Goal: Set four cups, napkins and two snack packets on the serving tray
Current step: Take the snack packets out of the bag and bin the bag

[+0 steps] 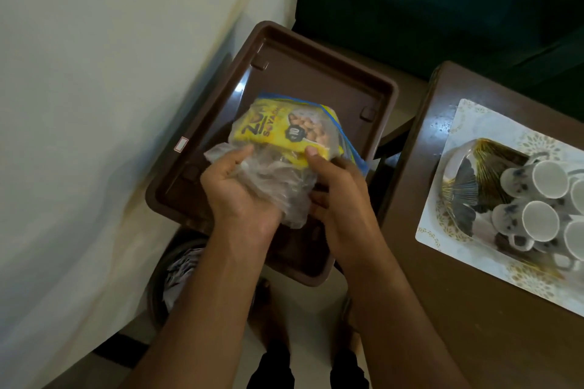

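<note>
Head view shows your left hand and right hand gripping the snack bag above the brown tray, while cups wait on the table.

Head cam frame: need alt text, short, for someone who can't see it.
Two bare hands, left hand and right hand, hold a clear plastic bag with a yellow snack packet inside, above a brown serving tray. To the right, white cups lie on their sides on a patterned mat on a brown table.
</note>
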Motion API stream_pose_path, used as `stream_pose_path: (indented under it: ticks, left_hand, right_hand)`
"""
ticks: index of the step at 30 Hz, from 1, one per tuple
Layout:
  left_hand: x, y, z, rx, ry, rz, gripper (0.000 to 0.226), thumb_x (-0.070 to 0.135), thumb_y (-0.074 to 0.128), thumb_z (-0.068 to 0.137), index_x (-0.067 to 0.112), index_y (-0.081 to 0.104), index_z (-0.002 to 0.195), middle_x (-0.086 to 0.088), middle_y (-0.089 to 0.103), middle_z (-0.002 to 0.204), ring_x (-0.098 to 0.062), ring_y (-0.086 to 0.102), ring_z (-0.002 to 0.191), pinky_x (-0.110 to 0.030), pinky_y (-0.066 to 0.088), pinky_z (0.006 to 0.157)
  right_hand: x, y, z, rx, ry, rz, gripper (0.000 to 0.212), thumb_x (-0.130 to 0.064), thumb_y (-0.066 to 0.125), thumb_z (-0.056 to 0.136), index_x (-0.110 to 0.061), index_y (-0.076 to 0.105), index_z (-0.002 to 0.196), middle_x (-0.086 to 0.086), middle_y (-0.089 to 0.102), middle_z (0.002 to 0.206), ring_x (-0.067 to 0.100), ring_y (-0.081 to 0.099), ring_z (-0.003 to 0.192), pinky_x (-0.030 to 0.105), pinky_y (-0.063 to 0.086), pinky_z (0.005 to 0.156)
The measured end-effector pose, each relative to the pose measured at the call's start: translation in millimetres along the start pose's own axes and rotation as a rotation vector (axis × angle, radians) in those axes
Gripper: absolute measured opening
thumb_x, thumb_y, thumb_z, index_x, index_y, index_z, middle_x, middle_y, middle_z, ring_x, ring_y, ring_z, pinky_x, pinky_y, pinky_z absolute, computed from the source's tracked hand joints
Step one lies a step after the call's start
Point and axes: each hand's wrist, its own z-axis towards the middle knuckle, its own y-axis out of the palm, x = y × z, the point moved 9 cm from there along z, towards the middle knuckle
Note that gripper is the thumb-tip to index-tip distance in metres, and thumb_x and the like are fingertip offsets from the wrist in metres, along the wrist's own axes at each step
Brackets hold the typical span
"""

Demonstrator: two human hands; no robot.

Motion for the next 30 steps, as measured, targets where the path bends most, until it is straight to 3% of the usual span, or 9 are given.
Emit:
stream_pose_path:
  ticks: [3,6,9,11,15,17,23,27,30]
  left_hand:
    - [-4,-4,0,-0.02,-0.037,0.174,0.05,0.039,0.051,0.106,0.008,0.056,0.145,-0.024,0.065,0.14,-0.044,0.063,0.129,-0.061,0.048,0.11]
    - [-2,-10,1,0.027,0.02,0.357,0.046,0.008,0.069,0.09,0.003,0.063,0.136,-0.023,0.071,0.131,-0.041,0.069,0.121,-0.055,0.057,0.102]
    - [2,-17,3,0.137,0.08,0.373,0.052,-0.021,0.062,0.074,-0.005,0.068,0.123,-0.02,0.078,0.112,-0.038,0.076,0.103,-0.046,0.065,0.082]
    - [1,-15,3,0.144,0.093,0.346,0.061,-0.029,0.048,0.069,-0.004,0.068,0.121,-0.02,0.078,0.107,-0.037,0.077,0.099,-0.048,0.065,0.076]
    - [-4,-9,3,0.082,0.09,0.32,0.075,-0.029,0.034,0.067,0.0,0.063,0.13,-0.026,0.07,0.126,-0.045,0.069,0.118,-0.066,0.056,0.096]
    - [-6,-8,-4,0.065,0.069,0.337,0.07,-0.025,0.033,0.069,0.0,0.067,0.125,-0.025,0.071,0.121,-0.047,0.068,0.118,-0.068,0.053,0.099]
    - [-2,2,-11,-0.197,-0.142,0.245,0.074,0.046,0.048,0.098,-0.007,0.044,0.15,-0.034,0.051,0.15,-0.05,0.05,0.14,-0.064,0.037,0.117]
    - [26,-17,-10,0.075,0.093,0.758,0.025,0.019,0.078,0.082,-0.001,0.074,0.098,-0.014,0.08,0.097,-0.025,0.079,0.087,-0.038,0.061,0.08]
    - [41,-21,-14,0.167,0.202,0.779,0.012,-0.005,0.074,0.084,0.006,0.072,0.088,-0.005,0.08,0.079,-0.018,0.077,0.073,-0.032,0.064,0.067]
  right_hand:
    - [-6,-5,4,0.041,-0.092,0.111,0.08,-0.011,0.089,0.071,-0.023,0.053,0.142,0.006,0.075,0.123,0.028,0.075,0.108,0.051,0.062,0.092]
    - [-14,-17,7,0.132,-0.136,0.139,0.094,0.007,0.085,0.067,-0.026,0.046,0.147,0.007,0.073,0.12,0.025,0.077,0.103,0.046,0.065,0.082]
    - [-24,-28,6,0.247,-0.176,0.148,0.079,0.017,0.081,0.066,-0.018,0.057,0.133,0.003,0.076,0.106,0.016,0.079,0.087,0.034,0.064,0.067]
    - [-24,-31,4,0.3,-0.162,0.113,0.065,0.014,0.083,0.064,-0.012,0.064,0.121,0.004,0.078,0.1,0.019,0.079,0.086,0.038,0.066,0.069]
    - [-6,-28,8,0.288,-0.035,0.048,0.047,-0.024,0.09,0.07,-0.008,0.07,0.109,0.01,0.078,0.104,0.027,0.078,0.094,0.048,0.066,0.081]
    - [-6,-27,8,0.272,-0.018,0.035,0.046,-0.038,0.087,0.072,-0.009,0.07,0.102,0.014,0.077,0.106,0.031,0.077,0.097,0.052,0.064,0.086]
    - [-36,-38,-4,0.346,-0.302,-0.113,0.02,-0.005,0.078,0.072,-0.009,0.069,0.09,0.022,0.072,0.096,0.03,0.069,0.077,0.051,0.064,0.077]
    - [-35,-46,-14,0.402,-0.331,-0.067,0.021,0.003,0.068,0.076,-0.009,0.068,0.093,0.008,0.069,0.085,0.006,0.058,0.066,0.026,0.054,0.061]
    - [-33,-55,-20,0.457,-0.36,0.004,0.022,0.005,0.067,0.078,-0.007,0.069,0.097,0.001,0.065,0.079,0.004,0.057,0.063,0.02,0.05,0.058]
